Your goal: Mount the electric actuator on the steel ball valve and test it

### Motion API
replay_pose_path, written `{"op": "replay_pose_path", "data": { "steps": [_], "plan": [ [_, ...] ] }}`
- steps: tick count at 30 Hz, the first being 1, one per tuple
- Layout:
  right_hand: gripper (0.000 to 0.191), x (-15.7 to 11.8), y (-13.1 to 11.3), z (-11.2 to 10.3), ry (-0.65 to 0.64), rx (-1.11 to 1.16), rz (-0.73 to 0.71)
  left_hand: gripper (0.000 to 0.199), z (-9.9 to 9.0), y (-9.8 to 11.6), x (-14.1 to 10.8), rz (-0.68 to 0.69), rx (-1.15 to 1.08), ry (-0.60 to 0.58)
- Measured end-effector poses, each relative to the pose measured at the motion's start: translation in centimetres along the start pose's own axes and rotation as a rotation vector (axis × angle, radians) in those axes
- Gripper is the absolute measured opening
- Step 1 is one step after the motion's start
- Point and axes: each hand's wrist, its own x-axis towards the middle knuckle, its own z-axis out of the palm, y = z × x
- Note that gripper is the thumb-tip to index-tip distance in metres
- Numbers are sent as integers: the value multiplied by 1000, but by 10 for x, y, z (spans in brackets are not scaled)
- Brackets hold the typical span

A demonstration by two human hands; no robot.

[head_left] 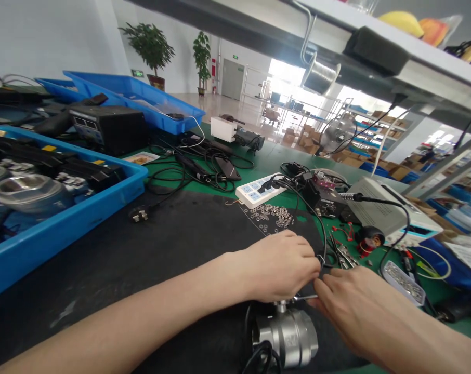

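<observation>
A silver metal ball valve (292, 337) lies on the black mat at the bottom middle, with a short stem pointing up and a black cable beside it. My left hand (276, 267) is closed above the stem; its fingertips and whatever they grip are hidden. My right hand (347, 301) is closed just to the right, fingertips almost meeting the left ones. It pinches a thin metal wrench-like tool (308, 297) whose inner end reaches the stem under my left hand. The tool's exact kind is partly hidden.
Loose metal washers (274, 215) lie beyond my hands, by a white power strip (259, 191). A blue bin (134, 179) of valve parts stands left. At right are a bench instrument (391, 208) and a small parts box (405, 283). Solder wire (320, 77) hangs overhead.
</observation>
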Motion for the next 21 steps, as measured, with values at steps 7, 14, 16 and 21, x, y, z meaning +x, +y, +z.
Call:
{"op": "replay_pose_path", "data": {
  "steps": [7,14,16,21],
  "plan": [
    [18,8,9,-5,45,113,-57,25,8,-7,-3,-10,12,-80],
    [34,2,11,23,131,323,63,25,15,-11,-3,-62,-36,-36],
    [37,-1,5,37,169,374,121,26,14,-12,-3,-69,-50,-63],
    [36,-5,-9,71,198,560,203,24,13,-11,-1,-92,-63,-140]
  ]
}}
